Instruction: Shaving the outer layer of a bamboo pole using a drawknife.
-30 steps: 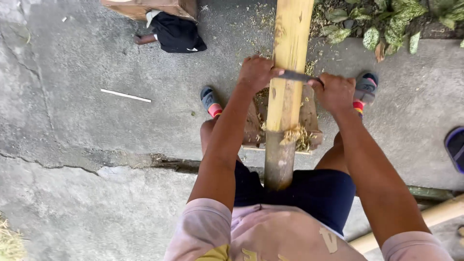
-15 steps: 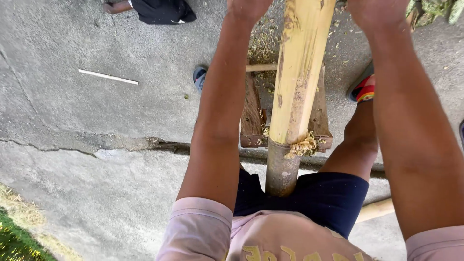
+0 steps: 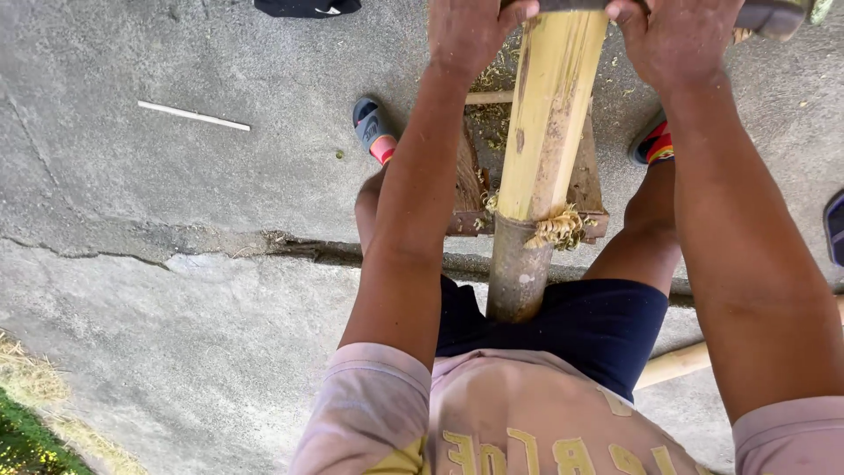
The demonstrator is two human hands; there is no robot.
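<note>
Tool: both fists closed on a two-handled blade point(image 3: 571, 5) laid across the pole, left hand point(image 3: 470, 35) left of it, right hand point(image 3: 677, 40) right.
Pole: bamboo pole point(image 3: 549, 132) between the knees, running far from the lap.
Done: far stretch pale, stripped; shavings point(image 3: 556, 229) curled at its near end.
Left: grey near end point(image 3: 519, 273) unpeeled.
Ground: cracked concrete point(image 3: 176, 264), white stick point(image 3: 193, 115) left.

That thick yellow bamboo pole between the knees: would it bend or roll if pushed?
The thick yellow bamboo pole looks stiff, unlikely to bend. Round, so it could roll, though the wooden stand and both hands, left hand and right hand, seem to steady it.
</note>
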